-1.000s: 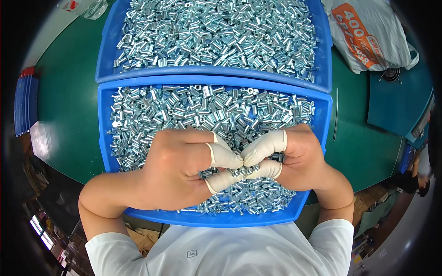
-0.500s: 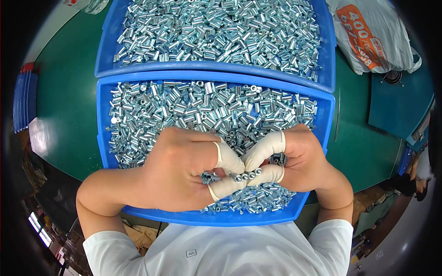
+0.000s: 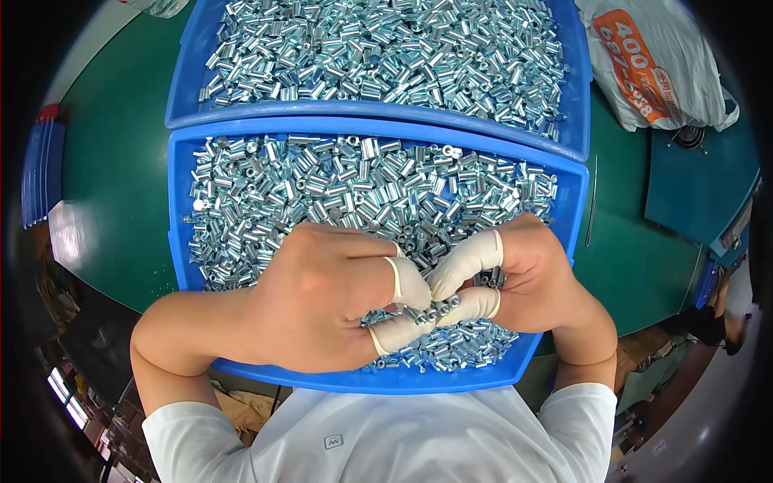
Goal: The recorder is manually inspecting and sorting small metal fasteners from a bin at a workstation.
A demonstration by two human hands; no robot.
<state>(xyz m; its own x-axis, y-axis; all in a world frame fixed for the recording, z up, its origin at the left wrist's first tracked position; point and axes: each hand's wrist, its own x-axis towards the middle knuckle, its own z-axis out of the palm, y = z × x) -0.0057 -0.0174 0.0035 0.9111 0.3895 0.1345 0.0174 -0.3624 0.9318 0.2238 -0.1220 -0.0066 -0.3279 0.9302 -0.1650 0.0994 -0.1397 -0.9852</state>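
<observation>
My left hand (image 3: 310, 294) and my right hand (image 3: 527, 278) meet over the near blue bin (image 3: 576, 213), which is filled with small silvery metal standoffs (image 3: 322, 181). White finger cots cover the thumb and index finger of each hand. Between those fingertips, a short row of several standoffs (image 3: 435, 311) lies side by side, ends toward me. Both hands are closed on this row, the left from one side and the right from the other. More loose pieces show below and around the fingers, and some of the bin's contents are hidden under my hands.
Beyond it stands a second blue bin (image 3: 578, 97), also full of standoffs. Both rest on a green table (image 3: 113, 201). At the far right are a white plastic bag (image 3: 692, 64) with orange print and a thin rod (image 3: 593, 201). A person (image 3: 713, 322) appears at the right edge.
The fingertips of both hands have shifted slightly, and the held row now looks more tilted and less even. The left index finger has moved a little to the right.
</observation>
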